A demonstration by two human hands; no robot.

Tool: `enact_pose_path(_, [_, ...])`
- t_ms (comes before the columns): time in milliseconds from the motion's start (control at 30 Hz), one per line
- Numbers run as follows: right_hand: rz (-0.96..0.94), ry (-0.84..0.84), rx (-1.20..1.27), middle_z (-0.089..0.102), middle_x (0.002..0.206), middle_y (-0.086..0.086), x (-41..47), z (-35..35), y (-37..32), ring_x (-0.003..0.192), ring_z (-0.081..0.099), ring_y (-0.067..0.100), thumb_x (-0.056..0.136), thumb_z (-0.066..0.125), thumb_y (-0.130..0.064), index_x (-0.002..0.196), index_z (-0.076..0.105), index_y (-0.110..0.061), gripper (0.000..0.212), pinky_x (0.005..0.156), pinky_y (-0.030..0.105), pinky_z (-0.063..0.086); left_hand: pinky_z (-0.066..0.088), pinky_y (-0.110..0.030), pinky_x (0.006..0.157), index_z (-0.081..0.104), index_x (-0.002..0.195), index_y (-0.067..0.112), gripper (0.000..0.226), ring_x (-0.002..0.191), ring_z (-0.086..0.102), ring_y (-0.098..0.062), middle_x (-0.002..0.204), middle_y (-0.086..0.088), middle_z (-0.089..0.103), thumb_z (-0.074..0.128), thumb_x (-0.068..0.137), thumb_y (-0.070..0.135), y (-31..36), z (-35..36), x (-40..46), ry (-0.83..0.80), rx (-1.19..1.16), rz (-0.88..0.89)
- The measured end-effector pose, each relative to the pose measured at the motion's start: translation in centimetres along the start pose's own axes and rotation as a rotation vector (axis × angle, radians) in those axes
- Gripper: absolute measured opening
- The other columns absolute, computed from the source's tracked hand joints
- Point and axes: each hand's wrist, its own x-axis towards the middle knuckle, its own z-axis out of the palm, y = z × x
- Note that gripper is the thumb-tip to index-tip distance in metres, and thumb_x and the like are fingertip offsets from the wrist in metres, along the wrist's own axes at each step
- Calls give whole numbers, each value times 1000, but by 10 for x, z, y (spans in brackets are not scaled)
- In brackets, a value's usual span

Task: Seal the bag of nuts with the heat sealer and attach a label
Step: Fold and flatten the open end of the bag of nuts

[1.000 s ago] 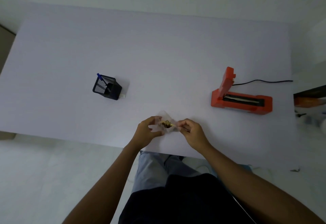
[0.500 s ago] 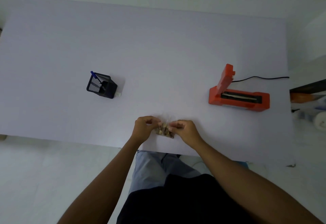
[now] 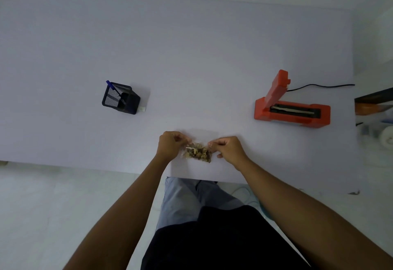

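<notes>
Closest to us are our own lap and two bare forearms, reaching out over the near edge of the table [image 3: 191,46], a broad, smooth, pale sheet of a surface with a matte finish. Grey trousers and a dark top fill the bottom of the view.

At the table's near edge we hold the bag [image 3: 196,152] between both hands. It is a small clear plastic pouch, crinkled and glossy, with a lumpy brown cluster of nuts settled in its lower part; its thin upper film is nearly invisible against the table. Our left hand [image 3: 169,148] has its fingers curled and pinches the bag's left top corner. Our right hand [image 3: 228,149] is curled likewise and pinches the right top corner, so the pouch stretches between them, just above or on the table; we cannot tell which.

Farther out to the left stands a holder [image 3: 120,98], a dark, square-sided wire-mesh cup, tilted in the wide view, with a blue-capped pen [image 3: 111,86] sticking out of it. A small pale slip, possibly the label [image 3: 143,109], lies flat at the holder's right foot, touching it.

Farther out to the right sits the sealer [image 3: 292,112], a blocky orange plastic box, long and low, well apart from the bag. Its hinged lid stands raised at the left end, exposing a dark slot with a pale strip along it. A thin black cord [image 3: 319,86] runs from behind it to the table's right edge.
</notes>
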Motion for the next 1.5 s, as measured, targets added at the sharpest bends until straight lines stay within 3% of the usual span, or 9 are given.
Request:
enact_pose_path(233, [78, 96, -76, 79, 86, 15, 6, 9, -7, 74, 75, 21, 82, 83, -27, 95, 79, -1, 29, 52, 24, 56, 45, -22, 57, 68, 84, 13, 27, 69, 62, -15, 77, 1, 68, 71, 86, 41, 9, 16, -3, 154, 232, -63])
enact_pose_path(367, [96, 109, -104, 78, 87, 14, 6, 11, -10, 77, 76, 22, 82, 83, -29, 99, 78, -2, 33, 54, 25, 58, 50, -36, 85, 60, 109, 11, 26, 99, 57, -23, 109, -7, 61, 67, 90, 28, 13, 23, -21, 300, 456, 191])
enact_pose_path(500, [94, 120, -144, 79, 95, 14, 5, 11, -11, 80, 76, 22, 84, 80, -27, 106, 77, -2, 33, 56, 24, 59, 50, -37, 85, 64, 106, 10, 21, 101, 59, -26, 112, -9, 63, 61, 92, 25, 15, 38, -41, 154, 798, 485])
enact_pose_path(700, [83, 139, -254, 76, 94, 14, 7, 13, -14, 81, 73, 27, 88, 77, -27, 103, 77, -2, 29, 70, 34, 64, 47, -36, 92, 53, 113, 17, 57, 105, 53, -22, 115, -3, 58, 34, 93, 66, 16, 54, -43, 33, 915, 377])
enact_pose_path(867, [-37, 272, -168, 75, 79, 6, 4, 5, -12, 61, 71, 18, 90, 74, -29, 88, 75, -4, 25, 61, 28, 56, 46, -40, 92, 52, 118, 18, 77, 108, 53, -27, 121, -8, 56, 14, 88, 78, 22, 52, -44, -4, 940, 373])
enact_pose_path(1033, [-149, 420, -73, 73, 77, 4, 0, 0, -15, 73, 69, 16, 99, 59, -29, 85, 73, -6, 31, 70, 24, 51, 43, -44, 90, 51, 123, 24, 87, 106, 47, -35, 121, -18, 52, 9, 80, 86, 28, 57, -49, -62, 1048, 393])
enact_pose_path(1167, [-149, 225, 190, 78, 87, 11, -4, -1, -25, 83, 76, 22, 102, 55, -27, 95, 75, -6, 30, 81, 31, 62, 40, -52, 95, 41, 138, 30, 94, 118, 41, -44, 133, -25, 44, 8, 74, 90, 32, 64, -52, -103, 1110, 364])
enact_pose_path(1333, [-78, -68, 325, 77, 99, 19, -7, 6, -31, 92, 77, 26, 105, 51, -25, 108, 71, 3, 35, 87, 34, 62, 32, -56, 106, 27, 148, 25, 107, 132, 32, -49, 146, -28, 35, 14, 69, 95, 35, 65, -57, -129, 1154, 345])
enact_pose_path(1500, [3, -151, 309, 77, 105, 15, 6, 14, -33, 97, 76, 23, 105, 50, -27, 112, 71, 0, 35, 93, 35, 60, 25, -60, 111, 20, 153, 26, 115, 138, 23, -51, 153, -29, 25, 15, 63, 98, 35, 65, -56, -171, 1184, 327])
